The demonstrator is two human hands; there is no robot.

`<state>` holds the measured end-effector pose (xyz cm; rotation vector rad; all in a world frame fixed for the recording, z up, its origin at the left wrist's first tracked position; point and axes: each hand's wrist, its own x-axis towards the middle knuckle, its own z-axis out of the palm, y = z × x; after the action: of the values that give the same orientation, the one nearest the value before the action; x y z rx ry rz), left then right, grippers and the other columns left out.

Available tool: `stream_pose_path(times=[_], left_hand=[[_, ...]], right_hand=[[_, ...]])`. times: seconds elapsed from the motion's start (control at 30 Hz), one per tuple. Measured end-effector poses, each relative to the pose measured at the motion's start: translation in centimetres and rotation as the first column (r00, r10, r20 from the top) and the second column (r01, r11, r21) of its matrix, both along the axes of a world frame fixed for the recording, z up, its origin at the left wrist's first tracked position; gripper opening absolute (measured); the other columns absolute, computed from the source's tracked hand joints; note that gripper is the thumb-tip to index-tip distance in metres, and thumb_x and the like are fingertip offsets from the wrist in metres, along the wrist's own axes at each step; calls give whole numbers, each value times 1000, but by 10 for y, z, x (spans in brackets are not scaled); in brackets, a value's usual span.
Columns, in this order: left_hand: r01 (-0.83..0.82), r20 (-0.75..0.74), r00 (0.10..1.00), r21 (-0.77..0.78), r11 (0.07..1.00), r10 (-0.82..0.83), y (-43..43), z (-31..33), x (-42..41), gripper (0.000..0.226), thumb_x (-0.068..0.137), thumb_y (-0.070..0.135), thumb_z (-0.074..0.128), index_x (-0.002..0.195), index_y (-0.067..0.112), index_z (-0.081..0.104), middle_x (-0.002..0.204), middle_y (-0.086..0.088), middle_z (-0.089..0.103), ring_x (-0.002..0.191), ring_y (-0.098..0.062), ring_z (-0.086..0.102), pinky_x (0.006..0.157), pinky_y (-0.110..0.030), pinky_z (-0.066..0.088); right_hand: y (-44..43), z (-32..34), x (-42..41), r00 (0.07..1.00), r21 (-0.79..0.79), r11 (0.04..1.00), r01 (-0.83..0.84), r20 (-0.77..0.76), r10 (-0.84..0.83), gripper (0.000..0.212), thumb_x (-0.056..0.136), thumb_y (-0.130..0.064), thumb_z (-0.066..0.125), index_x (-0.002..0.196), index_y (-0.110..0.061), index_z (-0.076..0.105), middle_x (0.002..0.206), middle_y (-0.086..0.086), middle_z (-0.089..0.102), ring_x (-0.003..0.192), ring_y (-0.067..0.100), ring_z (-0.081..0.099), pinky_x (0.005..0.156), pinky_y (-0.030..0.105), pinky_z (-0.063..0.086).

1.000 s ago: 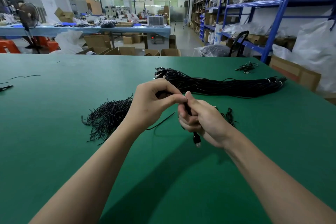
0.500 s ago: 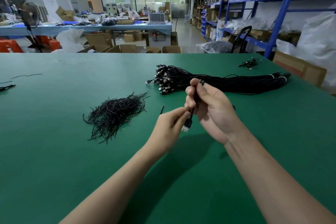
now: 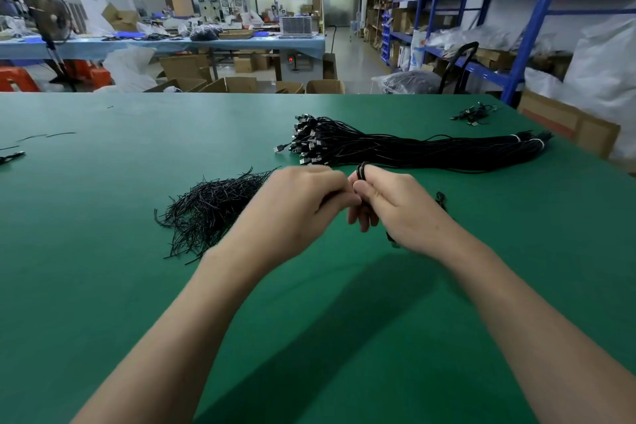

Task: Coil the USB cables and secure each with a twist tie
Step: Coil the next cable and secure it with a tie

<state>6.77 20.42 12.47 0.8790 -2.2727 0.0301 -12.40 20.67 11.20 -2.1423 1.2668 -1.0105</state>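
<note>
1. The USB cable [image 3: 362,171] is a small black coil held in the air over the middle of the tabletop [image 3: 103,286]. One loop of it pokes up above the fingers that hold it.
2. The right hand [image 3: 402,210] has its grip closed round that coil, thumb pressed across the front. A short dark end hangs out below the palm.
3. The left hand [image 3: 303,206] meets the right at the coil with its fingers curled in. The fingertips are hidden, so I cannot tell what its grip holds.
4. Just left of the hands, a loose pile of twist ties [image 3: 210,206] lies on the green surface.
5. Behind the hands stretches a long bundle of cables [image 3: 413,148], plugs bunched at its left end.
6. Near the far right corner sits a small cluster of cables [image 3: 473,113].
7. Beyond the right edge stand a cardboard box [image 3: 568,124] and blue shelves [image 3: 523,10].
</note>
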Motion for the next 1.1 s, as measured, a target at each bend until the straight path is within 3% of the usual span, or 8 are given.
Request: stream_pose_path(times=[0.07, 0.23, 0.33, 0.4, 0.57, 0.77, 0.93, 1.1], left_hand=[[17, -18, 1000, 10, 1000, -17, -4, 12, 5, 15, 95, 29, 70, 86, 17, 74, 77, 9, 65, 65, -1, 49, 63, -19, 37], [141, -235, 964, 49, 989, -126, -11, 26, 7, 16, 81, 26, 84, 78, 13, 74, 68, 14, 65, 60, 1, 52, 58, -8, 34], [267, -408, 897, 189, 945, -172, -23, 22, 5, 15, 81, 28, 84, 77, 18, 74, 71, 9, 71, 63, -1, 58, 58, -22, 43], [362, -524, 834, 282, 889, -173, -30, 13, 1, 16, 81, 32, 83, 75, 22, 72, 73, 0, 72, 66, -16, 58, 59, -39, 44], [365, -661, 749, 354, 861, -45, -34, -26, -20, 26, 91, 39, 63, 72, 22, 63, 65, 7, 57, 65, -17, 46, 62, -35, 37], [174, -422, 906, 434, 884, 28, -19, -67, -35, 30, 107, 22, 47, 84, 31, 62, 60, 9, 50, 56, -7, 42, 59, -23, 37], [5, -89, 995, 410, 912, 35, -7, -63, -33, 24, 108, 25, 44, 104, 18, 66, 64, 8, 52, 58, -14, 49, 65, -34, 45], [-152, 160, 980, 206, 967, 120, 9, -46, -29, 27, 107, 34, 43, 107, 18, 65, 97, -1, 71, 85, -34, 63, 76, -44, 49]], right_hand=[[6, 2, 0, 998, 45, 998, -54, 39, 52, 30, 109, -16, 39, 85, -18, 56, 69, 1, 67, 58, 14, 52, 61, 34, 44], [13, 1, 0, 920, 178, 945, -276, 332, 206, 35, 109, -15, 32, 91, -6, 61, 62, 0, 46, 57, 7, 37, 56, 19, 32], [17, -6, -2, 828, 261, 869, -421, 502, 251, 40, 107, -26, 33, 95, -9, 66, 62, 1, 45, 58, 12, 33, 56, 24, 26], [20, -9, 0, 772, 282, 819, -499, 575, 272, 39, 104, -32, 36, 95, -10, 66, 60, -2, 43, 58, 12, 33, 57, 27, 25], [19, -7, 8, 598, 180, 813, -553, 765, 237, 32, 105, -32, 38, 88, -13, 59, 57, -6, 34, 53, 10, 26, 52, 21, 26], [1, -2, 4, 552, 108, 957, -269, 832, 61, 28, 108, -26, 37, 96, -11, 58, 59, -7, 43, 52, 8, 32, 51, 19, 31], [-11, -10, 0, 728, 71, 995, 64, 679, -95, 29, 110, -19, 36, 97, -11, 59, 80, 0, 74, 73, 14, 69, 61, 23, 49], [-13, -28, 6, 932, -34, 981, 190, 321, -169, 27, 109, -20, 41, 94, -13, 63, 90, -1, 76, 85, 9, 73, 78, 24, 55]])
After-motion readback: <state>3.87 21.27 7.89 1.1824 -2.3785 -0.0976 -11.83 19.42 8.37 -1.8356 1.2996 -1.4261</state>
